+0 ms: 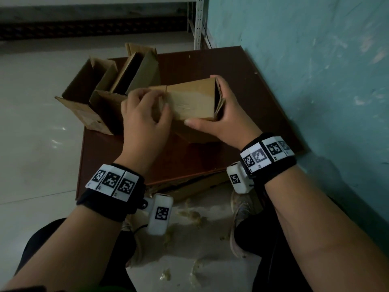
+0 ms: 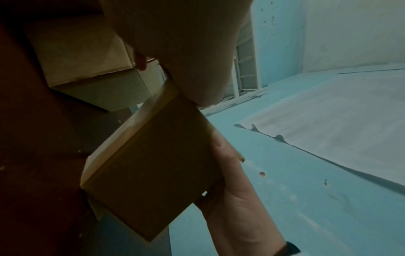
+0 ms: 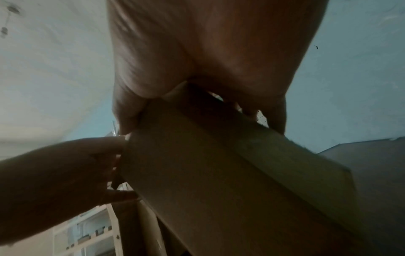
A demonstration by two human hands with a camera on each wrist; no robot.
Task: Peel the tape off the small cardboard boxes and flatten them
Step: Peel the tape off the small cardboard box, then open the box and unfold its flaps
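Though creased, rectangular cardboard box (image 1: 193,100) between both hands.

A dark brown table (image 1: 242,81) is standing on a pale tiled floor (image 1: 31,133), its right edge lying against a blue-green wall. Opened cardboard boxes (image 1: 101,95) are sitting at its far left corner, overhanging the left edge. Crumpled tape scraps (image 1: 189,216) are lying on the floor by the near edge.
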